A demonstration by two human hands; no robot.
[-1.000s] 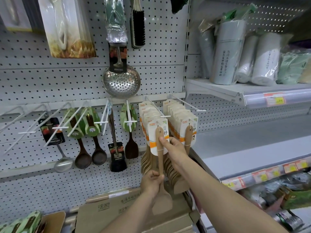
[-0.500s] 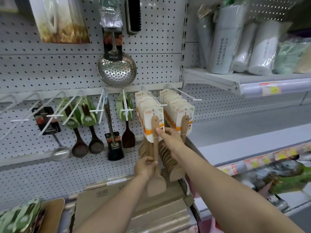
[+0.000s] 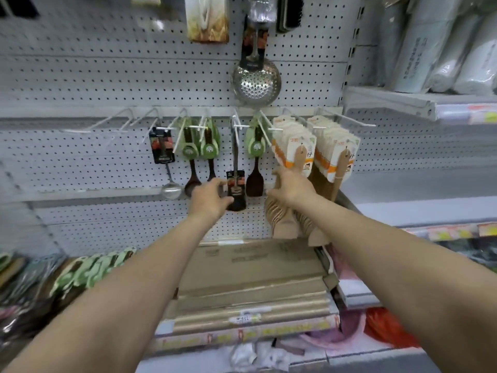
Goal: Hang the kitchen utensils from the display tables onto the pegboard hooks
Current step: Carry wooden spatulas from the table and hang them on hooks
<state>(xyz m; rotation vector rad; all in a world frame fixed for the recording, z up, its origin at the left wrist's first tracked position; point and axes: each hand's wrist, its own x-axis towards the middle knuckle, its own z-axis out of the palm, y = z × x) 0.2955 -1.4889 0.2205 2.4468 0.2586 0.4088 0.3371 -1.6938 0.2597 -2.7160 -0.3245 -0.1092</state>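
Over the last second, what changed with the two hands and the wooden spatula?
The left hand let go of the wooden spatula and moved left, now empty before the black spatula. The wooden one hangs frontmost in its row. The right hand stays at its handle; its grip is unclear. Other hung utensils are unchanged.

Left hand (image 3: pixel 208 199): is taken off the spatula (image 3: pixel 300 160) and held empty by the black turner (image 3: pixel 236 192).
Spatula: is left hanging on the hook (image 3: pixel 309 123).
Right hand (image 3: pixel 291 188): is lowered below the card (image 3: pixel 297 145).
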